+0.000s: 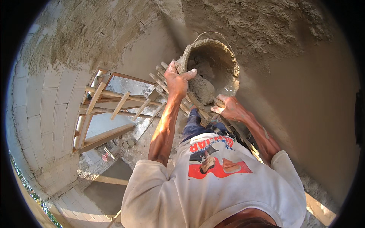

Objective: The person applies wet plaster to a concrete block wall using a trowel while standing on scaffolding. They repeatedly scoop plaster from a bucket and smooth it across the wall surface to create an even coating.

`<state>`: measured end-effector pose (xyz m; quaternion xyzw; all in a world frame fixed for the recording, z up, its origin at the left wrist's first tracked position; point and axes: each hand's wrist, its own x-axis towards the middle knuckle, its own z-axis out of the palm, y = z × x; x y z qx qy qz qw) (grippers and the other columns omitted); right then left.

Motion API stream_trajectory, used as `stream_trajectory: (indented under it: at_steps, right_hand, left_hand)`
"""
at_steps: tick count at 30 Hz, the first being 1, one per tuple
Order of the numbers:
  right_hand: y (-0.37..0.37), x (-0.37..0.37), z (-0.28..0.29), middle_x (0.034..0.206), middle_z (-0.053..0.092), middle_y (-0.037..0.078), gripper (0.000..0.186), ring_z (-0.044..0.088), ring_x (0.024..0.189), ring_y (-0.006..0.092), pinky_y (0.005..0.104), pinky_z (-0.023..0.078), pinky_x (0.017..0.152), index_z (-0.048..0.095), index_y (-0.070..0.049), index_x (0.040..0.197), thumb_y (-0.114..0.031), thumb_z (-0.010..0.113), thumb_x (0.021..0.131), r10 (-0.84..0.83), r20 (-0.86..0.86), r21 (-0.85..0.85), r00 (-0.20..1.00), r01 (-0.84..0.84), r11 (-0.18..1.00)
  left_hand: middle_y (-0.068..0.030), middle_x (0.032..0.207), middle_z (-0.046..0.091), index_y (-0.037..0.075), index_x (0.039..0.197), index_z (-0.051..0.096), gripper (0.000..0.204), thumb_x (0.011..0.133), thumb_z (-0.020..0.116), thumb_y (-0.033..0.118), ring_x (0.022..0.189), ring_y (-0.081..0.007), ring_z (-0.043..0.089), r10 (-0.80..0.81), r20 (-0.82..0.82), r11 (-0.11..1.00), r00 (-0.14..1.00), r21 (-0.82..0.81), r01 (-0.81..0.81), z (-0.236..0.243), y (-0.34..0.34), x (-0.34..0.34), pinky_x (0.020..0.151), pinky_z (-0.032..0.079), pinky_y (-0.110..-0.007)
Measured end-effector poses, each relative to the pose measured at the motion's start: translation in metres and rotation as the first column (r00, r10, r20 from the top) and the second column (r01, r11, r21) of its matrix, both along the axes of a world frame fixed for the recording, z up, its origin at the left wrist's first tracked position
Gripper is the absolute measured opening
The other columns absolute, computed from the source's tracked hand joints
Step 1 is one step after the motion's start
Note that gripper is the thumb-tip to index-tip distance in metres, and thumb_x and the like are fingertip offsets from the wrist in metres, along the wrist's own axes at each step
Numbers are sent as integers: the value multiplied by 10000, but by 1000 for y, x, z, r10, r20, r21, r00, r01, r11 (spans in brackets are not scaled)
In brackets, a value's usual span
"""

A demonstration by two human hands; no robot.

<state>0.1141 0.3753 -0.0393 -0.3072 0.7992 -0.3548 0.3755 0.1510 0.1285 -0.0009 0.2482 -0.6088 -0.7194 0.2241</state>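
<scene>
Gripping: left hand (176, 79) clamped on bucket (213, 62) rim, left edge.
Right hand (228, 108): fingers apart, under base.
Load: wet mortar (201, 89), judged heavy, slick; hold rim and base.

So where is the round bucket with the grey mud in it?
In the head view, the round mortar-caked bucket sits top centre against the plastered wall, its rim gripped by the left hand, with the right hand just below it.

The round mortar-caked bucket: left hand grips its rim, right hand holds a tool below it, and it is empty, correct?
Not empty. The head view shows the round mortar-caked bucket holding wet grey mortar. Left hand does grip its rim; right hand holds a tool below it.
</scene>
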Motion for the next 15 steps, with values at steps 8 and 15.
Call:
stream_trajectory:
  at_steps: [8,15]
  right_hand:
    - [-33,-79,117,887,686,321,426,703,895,459,508,530,796,652,69,1123,-321,709,961,173,-344,-60,923,-205,977]
    - [-76,-184,273,671,650,93,256,634,525,184,358,527,505,687,10,1022,-245,674,1001,141,267,-156,953,-102,983]
  left_hand:
    - [-133,1120,672,-57,1166,592,343,876,766,-3,978,-236,660,482,25,867,876,133,-481,-26,-41,47,891,550,-375]
    - [-84,1125,674,-61,1213,596,626,598,588,-177,932,-232,655,678,117,735,725,-96,-671,-113,-80,115,824,553,-335]
